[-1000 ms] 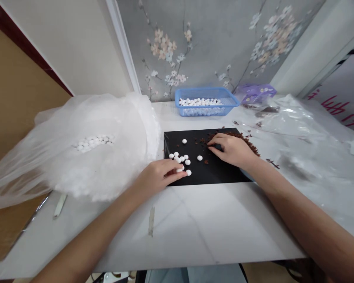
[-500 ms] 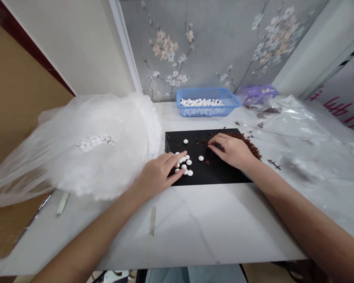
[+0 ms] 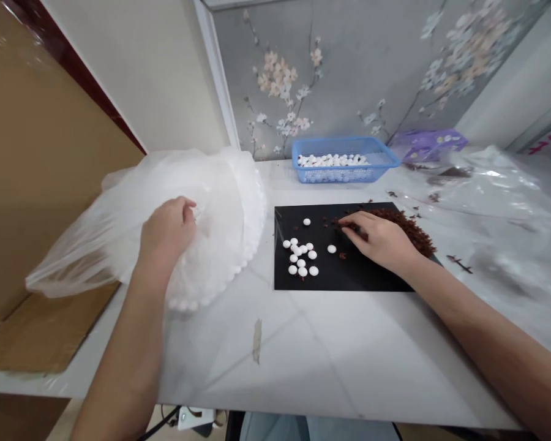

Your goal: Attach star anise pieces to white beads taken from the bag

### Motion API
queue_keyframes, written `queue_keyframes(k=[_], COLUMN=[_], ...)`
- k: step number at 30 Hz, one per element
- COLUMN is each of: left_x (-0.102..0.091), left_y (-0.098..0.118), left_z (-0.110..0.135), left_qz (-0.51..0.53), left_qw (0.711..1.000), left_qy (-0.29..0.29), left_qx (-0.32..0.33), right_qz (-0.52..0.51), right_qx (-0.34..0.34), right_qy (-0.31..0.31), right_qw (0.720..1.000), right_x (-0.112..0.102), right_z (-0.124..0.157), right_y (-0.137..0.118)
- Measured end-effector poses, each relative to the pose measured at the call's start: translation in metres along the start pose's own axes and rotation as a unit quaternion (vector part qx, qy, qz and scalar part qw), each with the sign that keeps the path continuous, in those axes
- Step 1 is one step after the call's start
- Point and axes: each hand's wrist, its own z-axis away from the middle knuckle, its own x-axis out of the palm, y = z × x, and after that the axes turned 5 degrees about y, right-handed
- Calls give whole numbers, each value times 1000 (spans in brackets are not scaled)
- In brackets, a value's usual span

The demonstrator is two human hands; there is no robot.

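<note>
My left hand [image 3: 169,229] reaches into the open white plastic bag [image 3: 224,226], its fingers curled down among white round pieces mostly hidden by the hand. What its fingertips hold cannot be seen. My right hand [image 3: 379,239] rests over the black mat [image 3: 353,278], thumb and forefinger pinched at small brown star-shaped pieces [image 3: 335,223] beside the brown heap [image 3: 411,229]. On the mat's left part lie several white round pieces [image 3: 313,255] in a loose group, some with brown bits at their edges. Single white pieces [image 3: 331,249] lie apart from it.
Behind the mat stands a blue basket [image 3: 349,174] with many white pieces in it. Clear plastic bags [image 3: 496,177] and a purple packet [image 3: 431,145] lie at the right. Brown twigs [image 3: 459,263] are scattered near the mat. Cardboard [image 3: 37,331] is at the left.
My left hand has left the white pieces on the mat and moved left into the white bag. My right hand stays pinched by the brown heap. The view has shifted slightly.
</note>
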Motion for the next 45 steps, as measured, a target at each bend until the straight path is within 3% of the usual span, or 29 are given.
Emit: queue_keyframes(k=[2, 4, 9, 27, 31, 35, 40, 43, 45], left_x=[13, 24, 35, 26, 27, 22, 0, -14, -16], left_y=[-13, -21, -24, -13, -17, -28, -37, -9, 29], left_z=[-4, -6, -6, -6, -7, -4, -10, -7, 6], left_qz=[-35, -32, -6, -80, -79, -69, -11, 124, 300], left_qw=[994, 989, 990, 977, 978, 987, 999, 982, 934], left_qy=[-97, -139, -133, -160, -150, -107, 19, 144, 194], left_qx=[-30, -42, -51, -114, -124, -97, -23, -18, -5], right_qz=[1, 5, -3, -10, -19, -34, -50, -75, -107], right_qx=[3, 2, -14, 1, 5, -17, -24, -18, -8], right_qy=[15, 25, 44, 54, 86, 106, 110, 133, 144], right_qw=[1000, 1000, 999, 998, 996, 994, 992, 988, 984], right_x=[-1, -1, -2, -5, -4, -2, 3, 4, 5], right_z=[0, 0, 0, 1, 1, 0, -4, -7, -7], right_y=[0, 1, 1, -5, -7, -12, -19, -22, -24])
